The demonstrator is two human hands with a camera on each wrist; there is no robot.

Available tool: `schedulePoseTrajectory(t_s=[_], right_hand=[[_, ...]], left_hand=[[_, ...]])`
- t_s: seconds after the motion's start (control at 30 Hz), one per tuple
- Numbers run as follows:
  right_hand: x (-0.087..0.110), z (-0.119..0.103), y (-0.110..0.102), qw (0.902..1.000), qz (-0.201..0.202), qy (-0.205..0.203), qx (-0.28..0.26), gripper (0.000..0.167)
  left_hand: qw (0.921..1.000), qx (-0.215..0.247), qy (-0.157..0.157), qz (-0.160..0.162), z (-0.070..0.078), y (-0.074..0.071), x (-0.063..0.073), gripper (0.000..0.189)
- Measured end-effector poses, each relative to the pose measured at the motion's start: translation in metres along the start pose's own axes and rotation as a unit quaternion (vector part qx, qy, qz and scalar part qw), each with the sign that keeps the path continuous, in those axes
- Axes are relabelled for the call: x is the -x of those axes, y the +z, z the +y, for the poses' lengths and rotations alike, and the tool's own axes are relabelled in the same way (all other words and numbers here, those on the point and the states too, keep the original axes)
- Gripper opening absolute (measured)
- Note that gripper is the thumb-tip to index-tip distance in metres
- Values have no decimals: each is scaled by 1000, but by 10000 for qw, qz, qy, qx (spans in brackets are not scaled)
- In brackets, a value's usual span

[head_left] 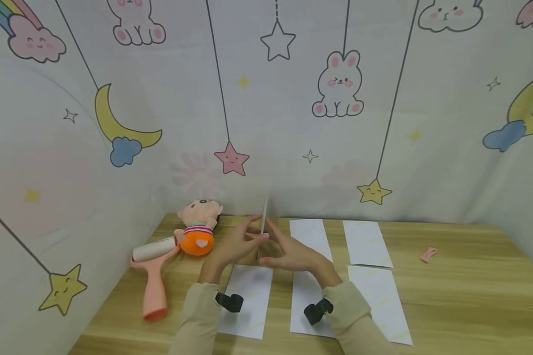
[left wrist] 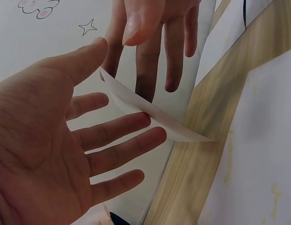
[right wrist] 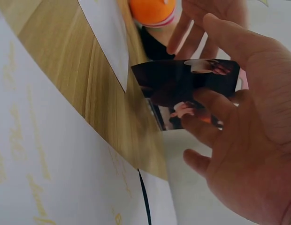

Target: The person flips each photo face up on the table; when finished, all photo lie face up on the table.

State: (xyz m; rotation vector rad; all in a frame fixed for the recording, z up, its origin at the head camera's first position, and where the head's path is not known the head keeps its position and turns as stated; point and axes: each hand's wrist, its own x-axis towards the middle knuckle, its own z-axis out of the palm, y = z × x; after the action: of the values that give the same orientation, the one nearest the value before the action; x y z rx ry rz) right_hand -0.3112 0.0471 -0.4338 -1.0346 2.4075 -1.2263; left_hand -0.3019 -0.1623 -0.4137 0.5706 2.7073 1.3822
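A photo print (head_left: 264,215) stands on edge, upright between both hands above the table. Its white back (left wrist: 150,112) faces my left hand (head_left: 237,242), whose outstretched fingers touch it with the thumb held apart. Toward my right hand (head_left: 293,250) lies the dark picture side (right wrist: 169,84), with small figures on it. Fairly straight fingers of that hand rest against the picture, its thumb raised. Below the wrists, white sheets with faint yellow lettering lie flat: one at the left (head_left: 248,296), another under the right forearm (head_left: 304,303).
Further white sheets (head_left: 366,241) lie in rows at centre right. A pink-handled lint roller (head_left: 154,281) and a plush doll in orange (head_left: 197,236) sit at the left. A small pink bow (head_left: 428,254) is at the right. A patterned curtain (head_left: 284,123) hangs behind the table.
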Motion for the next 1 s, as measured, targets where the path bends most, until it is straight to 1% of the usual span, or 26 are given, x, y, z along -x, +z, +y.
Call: schedulePoseTrajectory(t_s=[0.27,0.4,0.5,0.7,0.77,0.9,1.0], right_hand=[[0,0,3,9999,-124,-48,82,102],[0,0,3,9997,-178,-34,155,102],[1,1,3,9996,-224,-50,186,102],[0,0,6,9992,-345,-181,118,97],[0,-1,7,9991,-348,-166,150,96],[0,-4,9,9987,-381,-20,340,95],[-1,-4,11,9977,-439,74,509,96]], left_hand=[[9999,-81,-42,144,-1,-3,2,63],[9993,-141,48,335,-2,-5,2,56],[9988,-193,43,446,-3,-5,3,54],[9990,-214,-105,381,-3,-7,4,57],[9989,-202,-122,406,-3,-7,3,56],[9979,-228,-165,587,-3,-9,4,51],[9965,-346,-198,732,-4,-12,3,47]])
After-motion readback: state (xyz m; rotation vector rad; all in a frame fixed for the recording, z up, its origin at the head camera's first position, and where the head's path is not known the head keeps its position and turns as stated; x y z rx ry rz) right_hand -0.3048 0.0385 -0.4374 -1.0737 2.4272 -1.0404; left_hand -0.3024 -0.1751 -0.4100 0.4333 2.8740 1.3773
